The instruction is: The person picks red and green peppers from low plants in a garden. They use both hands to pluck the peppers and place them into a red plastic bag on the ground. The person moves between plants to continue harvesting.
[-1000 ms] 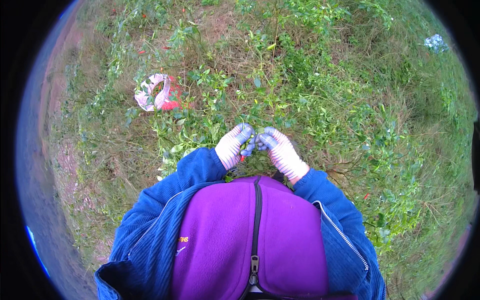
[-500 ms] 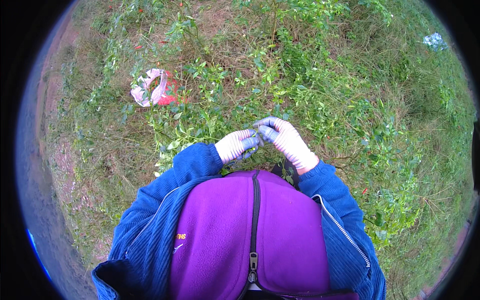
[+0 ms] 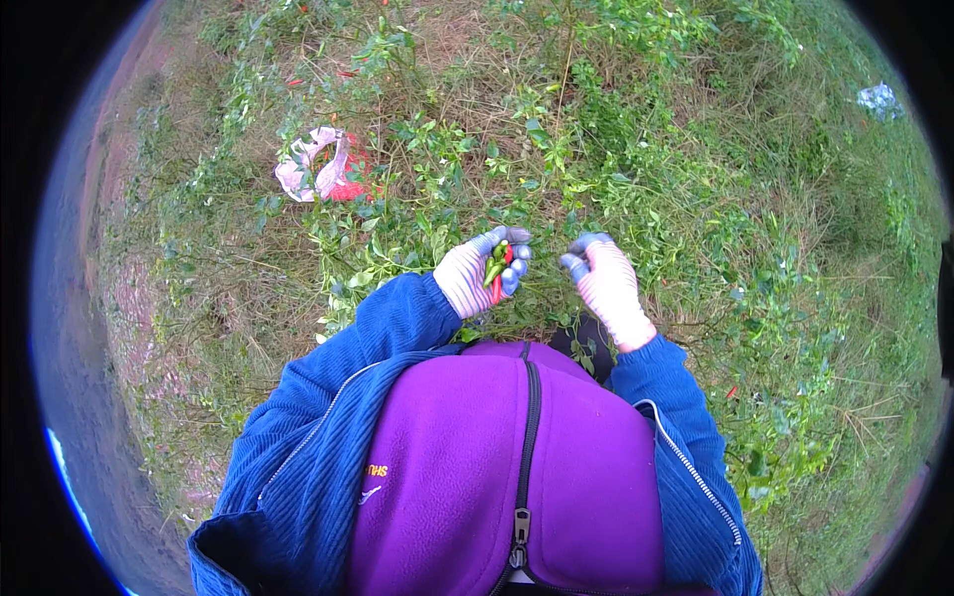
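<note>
Several green and red chili peppers (image 3: 495,264) lie in the cupped palm of my left hand (image 3: 462,279), its fingers curled around them. The hand wears a striped white glove with grey-blue fingertips. A little to the right is my right hand (image 3: 608,283), gloved the same way. Its thumb and fingers are apart, and I see nothing between them. Leafy chili plants (image 3: 437,248) stand just beyond and below both hands. Some stems under the hands are partly hidden by the gloves and sleeves.
At the far left, among the plants, sits a bag with a white rim (image 3: 333,177) and a red mesh side (image 3: 350,181). A pale plastic bag (image 3: 879,100) lies at the far right. Dry grass (image 3: 477,70) and stems spread between the plants. Single red chilies (image 3: 732,391) show among the leaves.
My hands were together with fingertips touching; now they are apart, the right one further right. The left palm has turned up, showing the chilies. The whole view has shifted slightly.
</note>
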Motion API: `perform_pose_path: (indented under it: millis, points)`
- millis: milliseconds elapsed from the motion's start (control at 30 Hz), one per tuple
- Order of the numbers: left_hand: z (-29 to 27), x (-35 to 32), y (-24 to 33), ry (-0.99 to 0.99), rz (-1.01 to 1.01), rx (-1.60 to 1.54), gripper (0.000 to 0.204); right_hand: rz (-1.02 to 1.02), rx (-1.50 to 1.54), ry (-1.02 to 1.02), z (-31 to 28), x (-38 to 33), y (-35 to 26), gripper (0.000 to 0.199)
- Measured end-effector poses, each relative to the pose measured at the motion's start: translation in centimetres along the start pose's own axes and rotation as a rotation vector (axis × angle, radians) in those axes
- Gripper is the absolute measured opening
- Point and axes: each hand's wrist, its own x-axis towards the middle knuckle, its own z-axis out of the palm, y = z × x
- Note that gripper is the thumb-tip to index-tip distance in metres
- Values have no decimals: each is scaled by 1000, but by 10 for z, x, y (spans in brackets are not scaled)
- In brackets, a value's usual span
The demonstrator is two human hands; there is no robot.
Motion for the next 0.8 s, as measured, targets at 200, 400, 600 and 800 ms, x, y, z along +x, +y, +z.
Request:
perform_pose_path:
  millis: [200, 400, 600, 800]
  points:
    - [-13, 8, -2, -153, -68, -268, 36, -451, 264, 48, -13, 2, -43, 26]
    - [-2, 3, -2, -200, -43, -365, 42, -253, 402, 180, -11, 5, -40, 18]
    - [-2, -1, 0, -282, -38, -368, 51, 135, 656, 194, -34, 29, -19, 13]
    - [-9, 1, 3, -360, -15, -364, 54, -581, 203, -107, -33, 41, -54, 18]
